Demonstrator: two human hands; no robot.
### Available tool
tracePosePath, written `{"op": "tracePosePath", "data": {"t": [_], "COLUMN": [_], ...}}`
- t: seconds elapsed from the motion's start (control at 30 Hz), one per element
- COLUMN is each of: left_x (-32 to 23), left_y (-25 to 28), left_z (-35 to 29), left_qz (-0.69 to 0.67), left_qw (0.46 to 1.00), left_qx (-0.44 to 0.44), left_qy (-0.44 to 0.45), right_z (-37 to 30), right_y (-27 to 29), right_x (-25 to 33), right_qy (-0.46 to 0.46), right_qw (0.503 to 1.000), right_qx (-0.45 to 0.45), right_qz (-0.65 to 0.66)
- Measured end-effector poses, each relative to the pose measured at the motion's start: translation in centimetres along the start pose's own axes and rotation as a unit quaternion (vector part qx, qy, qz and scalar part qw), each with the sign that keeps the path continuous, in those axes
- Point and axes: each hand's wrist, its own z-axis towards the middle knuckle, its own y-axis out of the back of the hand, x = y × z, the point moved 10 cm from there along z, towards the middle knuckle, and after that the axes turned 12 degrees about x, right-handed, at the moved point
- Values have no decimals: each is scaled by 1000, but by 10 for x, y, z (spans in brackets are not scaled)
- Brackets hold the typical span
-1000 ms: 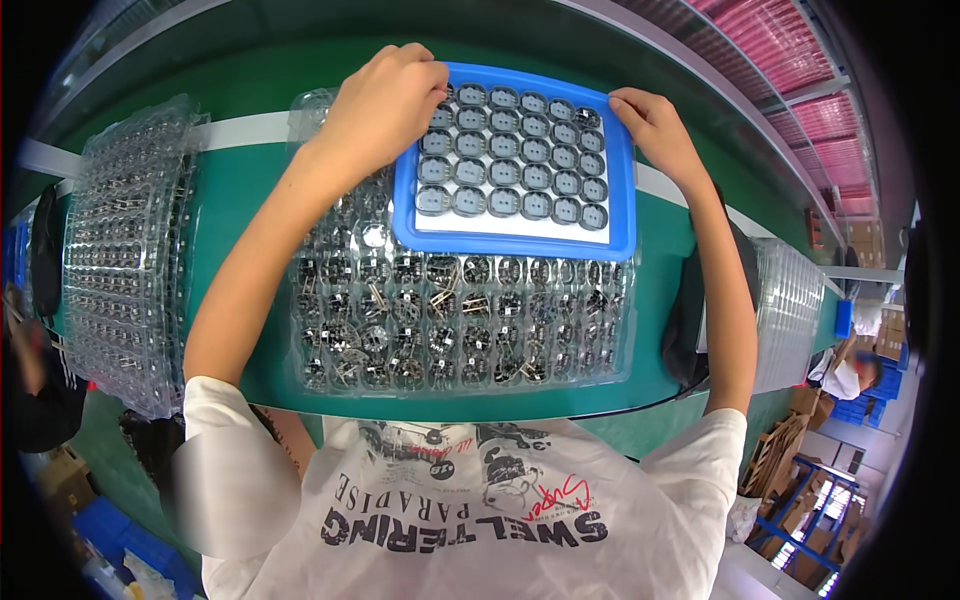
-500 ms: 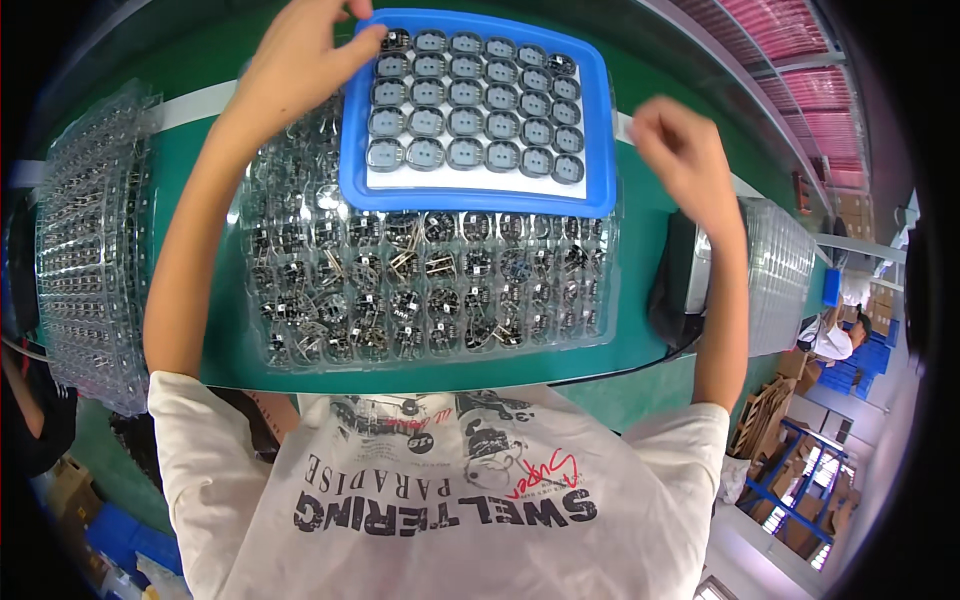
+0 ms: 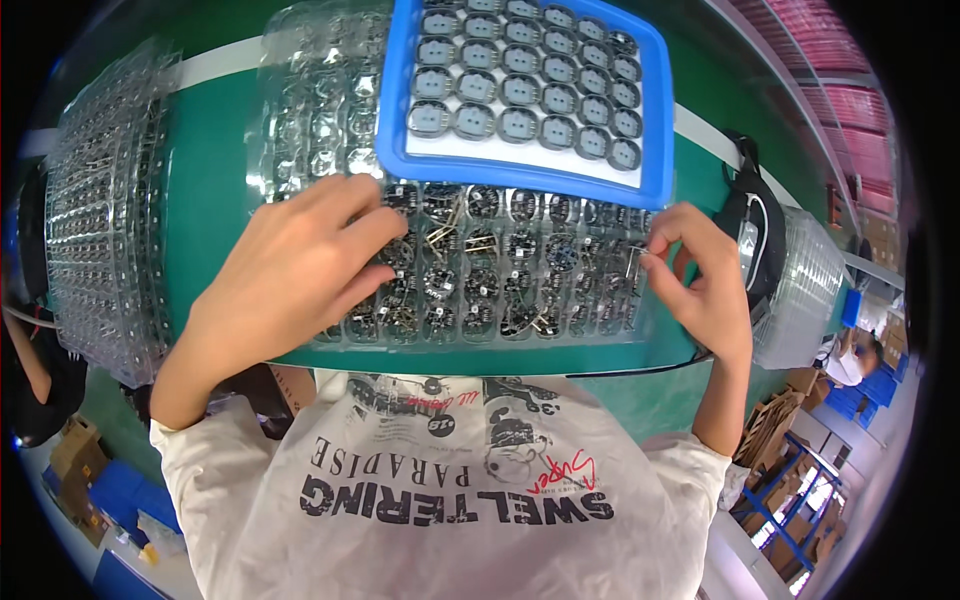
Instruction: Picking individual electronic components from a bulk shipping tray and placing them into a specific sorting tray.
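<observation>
Over the left part of a clear plastic blister tray [image 3: 480, 338], my left hand [image 3: 310, 265] hovers palm down. Its fingers are curved, with the thumb apart from the index finger. Small black circuit boards [image 3: 440, 283] fill the tray's pockets, some with brass-coloured pins. At the tray's right edge my right hand [image 3: 705, 280] pinches thumb and fingertips together beside a thin, pale, pin-like bit; what it grips is too small to make out. A blue tray [image 3: 520, 178] rests on the clear tray's far part, holding rows of grey rounded housings [image 3: 473, 120] on a white sheet.
Stacked clear blister trays [image 3: 105, 220] stand at the left, and more [image 3: 800, 290] at the right beyond a black item [image 3: 755, 225] with a cable. The green table's [image 3: 300, 358] near edge runs by my body. Another person's arm [image 3: 30, 370] shows at far left.
My left hand has come back from the blue tray's far left corner to the circuit boards. My right hand has lowered to the clear tray's right edge. The view has shifted slightly.
</observation>
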Motion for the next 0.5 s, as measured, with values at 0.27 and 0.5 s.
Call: {"op": "tracePosePath", "data": {"t": [0.27,0.5], "left_x": [-6,24], "left_y": [5,30], "left_z": [3,17], "left_qz": [-114,-367], "left_qw": [987,922], "left_qx": [5,-70], "left_qy": [-111,-106], "right_z": [5,17], "right_y": [5,20], "right_x": [7,45], "right_qy": [89,171], "right_qw": [962,980], "right_qx": [7,-60], "right_qz": [258,77]}}
